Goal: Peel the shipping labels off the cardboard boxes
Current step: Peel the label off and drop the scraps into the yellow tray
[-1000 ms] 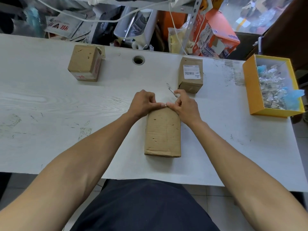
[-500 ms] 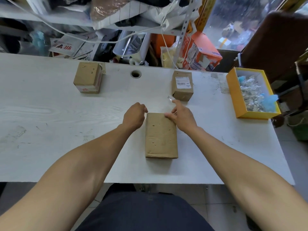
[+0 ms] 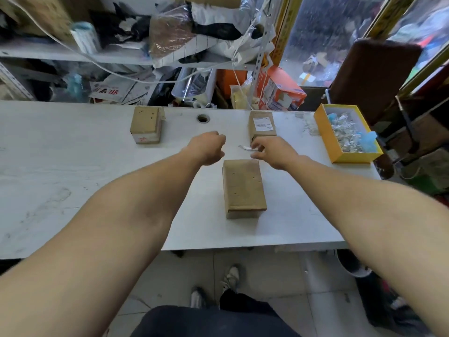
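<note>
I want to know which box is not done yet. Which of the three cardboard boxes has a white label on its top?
The far right box, behind the right hand. The near box and far left box have bare brown tops.

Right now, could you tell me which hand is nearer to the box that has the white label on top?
The right hand. It sits just in front of the labelled box, pinching a thin strip. The left hand is further off, beyond the plain box.
</note>
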Motion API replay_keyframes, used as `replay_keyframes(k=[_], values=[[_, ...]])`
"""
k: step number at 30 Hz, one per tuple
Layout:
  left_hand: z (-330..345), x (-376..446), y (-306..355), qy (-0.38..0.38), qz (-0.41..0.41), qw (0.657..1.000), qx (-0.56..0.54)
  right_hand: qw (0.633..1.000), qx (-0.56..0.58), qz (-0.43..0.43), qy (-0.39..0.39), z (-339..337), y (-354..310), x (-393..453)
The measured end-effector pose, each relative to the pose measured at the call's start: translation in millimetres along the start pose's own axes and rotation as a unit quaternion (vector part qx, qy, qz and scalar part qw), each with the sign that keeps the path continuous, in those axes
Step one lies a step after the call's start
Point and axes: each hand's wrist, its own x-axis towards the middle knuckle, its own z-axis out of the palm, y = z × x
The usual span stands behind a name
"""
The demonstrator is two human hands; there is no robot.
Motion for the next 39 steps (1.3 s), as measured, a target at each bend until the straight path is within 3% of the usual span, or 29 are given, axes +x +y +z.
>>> replay_keyframes(k=[8,14,21,26,30,35,39], values=[[-16,-9,45,-0.025,-0.025,0.974,-0.223,0.997,0.053,0.001,-0.056,-40,-22,-11],[-13,-17,61,-0.031,-0.016,0.979,-0.203,0.994,0.071,-0.005,-0.087,-38,-10,-26],[-9,-26,63,-0.093,0.018,0.978,-0.184,0.983,0.134,-0.047,-0.116,-36,-4,-35],[-3,-30,62,-0.077,0.019,0.971,-0.225,0.982,0.133,-0.062,-0.121,-37,0,-38],[2,-31,62,-0.057,0.001,0.967,-0.249,0.992,0.093,-0.059,-0.057,-33,6,-39],[0,-32,71,0.022,-0.026,0.966,-0.258,0.996,0.069,-0.052,0.012,-18,11,-40],[-3,-35,74,0.073,-0.066,0.973,-0.211,0.994,0.066,-0.084,-0.002,-11,15,-42]])
